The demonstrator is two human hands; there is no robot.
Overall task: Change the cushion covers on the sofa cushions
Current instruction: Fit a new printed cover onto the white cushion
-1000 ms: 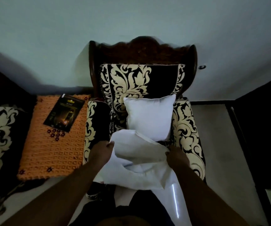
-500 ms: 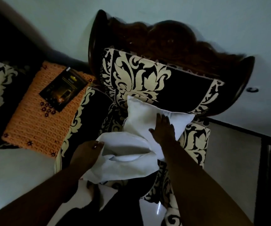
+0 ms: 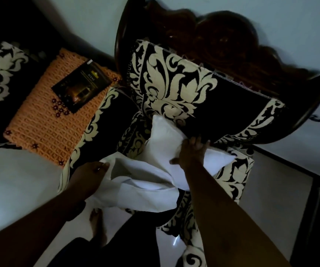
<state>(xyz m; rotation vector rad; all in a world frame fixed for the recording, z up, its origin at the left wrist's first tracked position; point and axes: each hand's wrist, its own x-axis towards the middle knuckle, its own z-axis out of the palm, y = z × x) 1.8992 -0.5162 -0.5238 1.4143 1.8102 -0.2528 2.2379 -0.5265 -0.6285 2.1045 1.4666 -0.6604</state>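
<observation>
Now your right hand [image 3: 190,154] sits higher on the white cushion [image 3: 166,145] than it did half a second ago: the fingers reach over the cushion's top edge against the patterned backrest, the thumb spreads out on the front face, and the hand grips the cushion there. A second ago that same hand was down at the mouth of the white cushion cover [image 3: 141,187], so it has left the cover and gone to the cushion. Your left hand [image 3: 91,176] pinches the left edge of the cover's opening, thumb on top, and holds the mouth spread wide (much as it did in both earlier frames). The two hands are well apart, one on the cover, one on the cushion.

The cushion stands tilted on the seat of the armchair [image 3: 174,89], leaning against the black-and-cream floral back, its lower corner just at the open mouth of the cover; whether it is already inside the opening I cannot tell, since a fold hides that edge. The cover hangs slack in front of the seat, over your legs.

Left of the armchair, the orange crocheted mat [image 3: 39,124] lies with a dark booklet [image 3: 82,87] on it, where they were before; the view has swung closer and tilted.
</observation>
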